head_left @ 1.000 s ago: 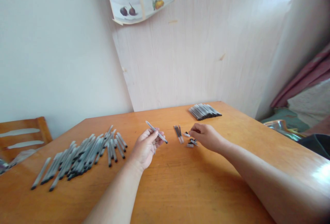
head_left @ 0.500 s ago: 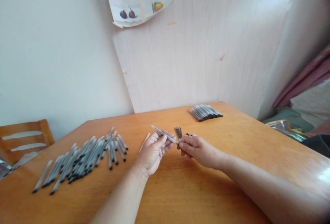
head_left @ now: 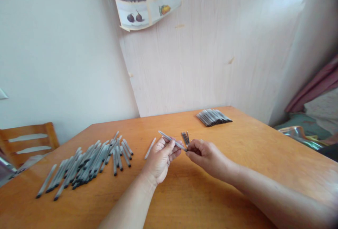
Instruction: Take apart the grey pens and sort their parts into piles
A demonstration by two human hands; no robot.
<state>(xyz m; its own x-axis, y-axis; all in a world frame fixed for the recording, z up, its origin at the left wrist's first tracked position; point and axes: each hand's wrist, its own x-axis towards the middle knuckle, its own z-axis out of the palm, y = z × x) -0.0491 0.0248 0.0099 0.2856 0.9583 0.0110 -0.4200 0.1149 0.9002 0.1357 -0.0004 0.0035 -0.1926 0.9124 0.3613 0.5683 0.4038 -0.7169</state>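
OK so my count: two hands, one left hand (head_left: 160, 162) and one right hand (head_left: 208, 157), with one pen (head_left: 171, 140) between them. One loose pale stick (head_left: 150, 148) on one table (head_left: 182, 204). Thin dark refills (head_left: 185, 138), I get three or four, they're partly covered. Left heap of pens (head_left: 87, 165) is easily over twenty, too overlapped for an exact number lol. Back stack of pens (head_left: 214, 117) is more than ten, same problem. Plus one chair (head_left: 52, 135) and one poster (head_left: 147, 4) with four panels.
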